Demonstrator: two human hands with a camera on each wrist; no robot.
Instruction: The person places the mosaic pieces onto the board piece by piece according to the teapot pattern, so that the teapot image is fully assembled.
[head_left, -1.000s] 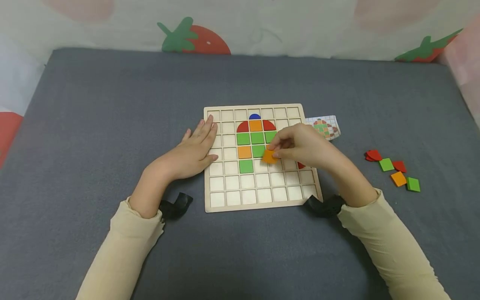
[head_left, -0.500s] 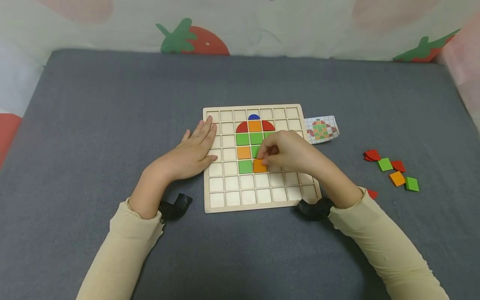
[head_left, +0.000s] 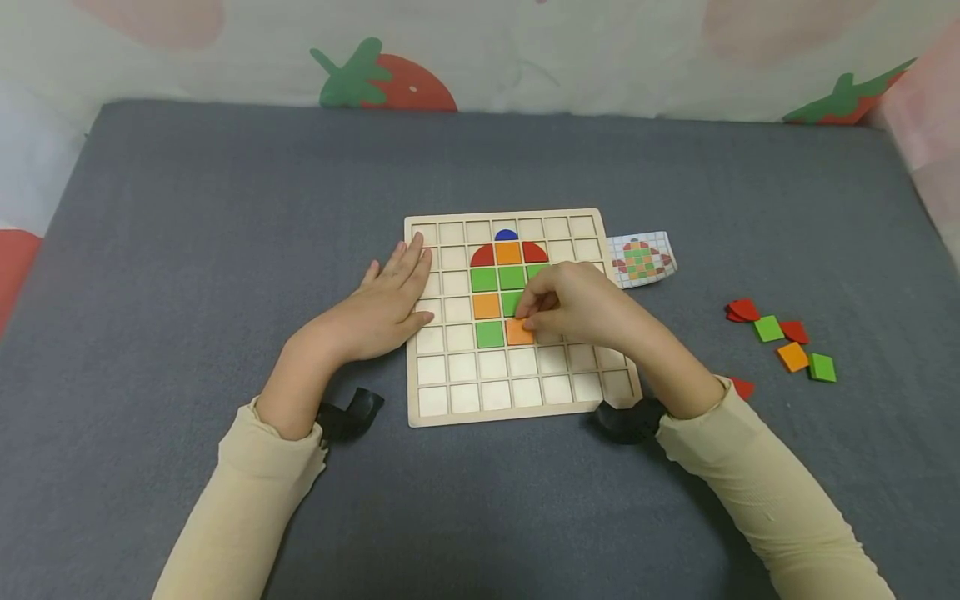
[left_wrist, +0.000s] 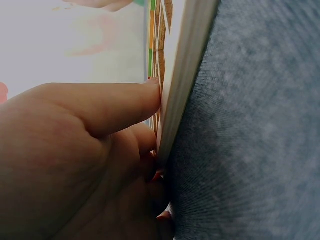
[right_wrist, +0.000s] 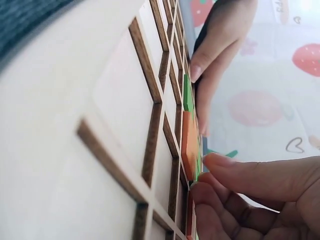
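Note:
A pale wooden grid board lies on the grey cloth. Several tiles fill its upper middle cells: a blue half-round, red quarter-rounds, orange squares and green squares. My left hand rests on the board's left edge, fingers spread and straight; its thumb touches the rim in the left wrist view. With thumb and curled fingers, my right hand pinches the right side of an orange square tile, beside a green square. In the right wrist view that orange tile sits at its cell. The right hand covers cells to the right.
A printed pattern card lies against the board's right edge. Farther right are loose red tiles, green tiles and an orange tile. Another red tile shows beside the right sleeve. A strawberry-print cloth hangs behind.
My right hand has moved left and toward me with the orange tile, bringing it to the cell beside the green square. The pattern card is uncovered. The left hand has stayed put.

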